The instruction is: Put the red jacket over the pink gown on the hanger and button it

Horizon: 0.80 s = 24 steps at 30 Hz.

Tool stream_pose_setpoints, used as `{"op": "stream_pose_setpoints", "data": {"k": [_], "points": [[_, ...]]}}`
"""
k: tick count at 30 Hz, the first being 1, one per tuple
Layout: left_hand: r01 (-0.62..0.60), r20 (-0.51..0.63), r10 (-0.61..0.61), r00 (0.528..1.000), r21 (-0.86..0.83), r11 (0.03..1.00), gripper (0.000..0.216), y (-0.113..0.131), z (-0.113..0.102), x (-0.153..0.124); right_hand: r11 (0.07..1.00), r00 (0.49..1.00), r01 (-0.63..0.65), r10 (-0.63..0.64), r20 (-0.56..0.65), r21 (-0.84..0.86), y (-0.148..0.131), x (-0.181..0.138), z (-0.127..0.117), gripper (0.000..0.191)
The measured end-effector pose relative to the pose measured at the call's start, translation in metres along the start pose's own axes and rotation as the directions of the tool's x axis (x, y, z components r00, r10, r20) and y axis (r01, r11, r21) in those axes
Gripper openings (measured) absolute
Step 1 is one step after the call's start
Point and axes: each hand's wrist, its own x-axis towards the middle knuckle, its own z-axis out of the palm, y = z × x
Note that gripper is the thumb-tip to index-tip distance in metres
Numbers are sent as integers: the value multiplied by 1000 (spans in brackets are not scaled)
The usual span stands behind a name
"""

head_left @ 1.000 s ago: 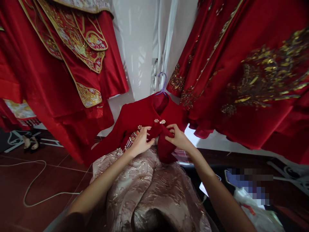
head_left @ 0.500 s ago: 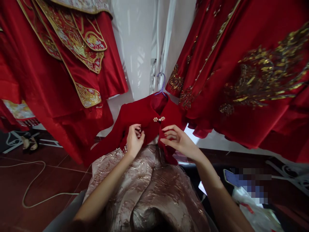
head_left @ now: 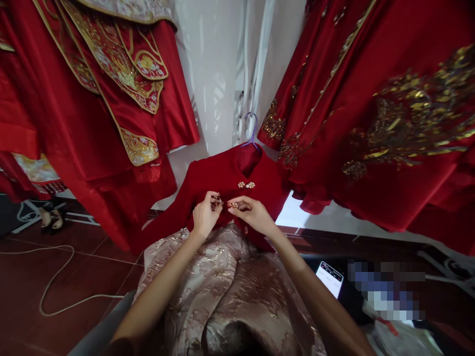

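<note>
A dark red velvet jacket on a purple hanger lies before me over a pink-gold brocade skirt. A pearl clasp near the collar is fastened. My left hand and my right hand meet just below it at the jacket's front. Both pinch a small gold-and-pearl fastening between fingertips, each holding one side.
Red embroidered gowns hang at the left and right, with a white wall between. A white cord trails on the dark red floor. A lit phone lies at the lower right. Sandals stand at far left.
My right hand moved left across the jacket front to meet my left hand; both now pinch the fastening together. The jacket's right front flap lies closed over the left.
</note>
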Motion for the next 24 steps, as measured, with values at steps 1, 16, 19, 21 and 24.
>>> {"op": "stream_pose_setpoints", "data": {"k": [1,16,19,21,24], "points": [[-1,1,1,1000,-8,1000,23,0,1,0,1000,1000,-5,5,-1,-4,2,2,1,26],[48,-16,-62,998,-454,890,25,-7,7,2,993,986,11,-30,-161,-119,16,17,20,16],[52,-8,-63,998,-478,877,29,-6,7,2,994,987,26,-43,-153,-109,13,14,20,17],[49,13,-48,999,-479,877,29,-7,9,3,993,986,29,-48,-161,-117,13,14,20,16],[13,-1,-15,1000,-433,901,27,-7,10,3,989,983,41,-65,-172,-142,16,16,21,15]]}}
